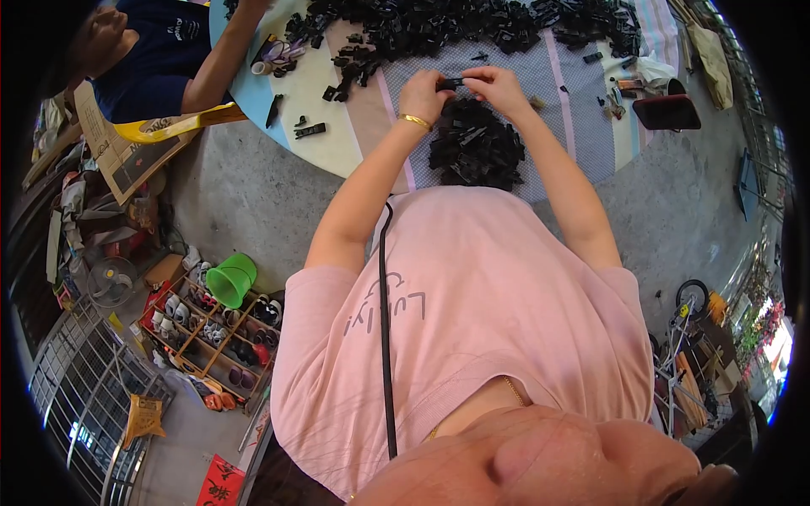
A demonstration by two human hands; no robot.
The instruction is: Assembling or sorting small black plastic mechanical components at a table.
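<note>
The left hand [426,93] (gold bangle [415,121] at its wrist) and right hand [499,89] both pinch one black part [451,83], just beyond the pile [474,150]. Farther beyond the pile spreads a heap [422,29]; right of the pile, a phone [666,112].

Black piece [450,83]: a small, dark, elongated part, held lengthwise from side to side above the desk [591,139], gripped at its left end by the fingers of the left hand [422,94] and at its right end by those of the right hand [496,88]; fine detail too small to make out.

Near pile [474,148]: glossy black parts, angular and jumbled at many tilts, mounded at the desk's near edge between the forearms, just below the black piece.

Far heap [422,29]: similar black parts, spread in a broad, uneven band across the desk's far side.
</note>
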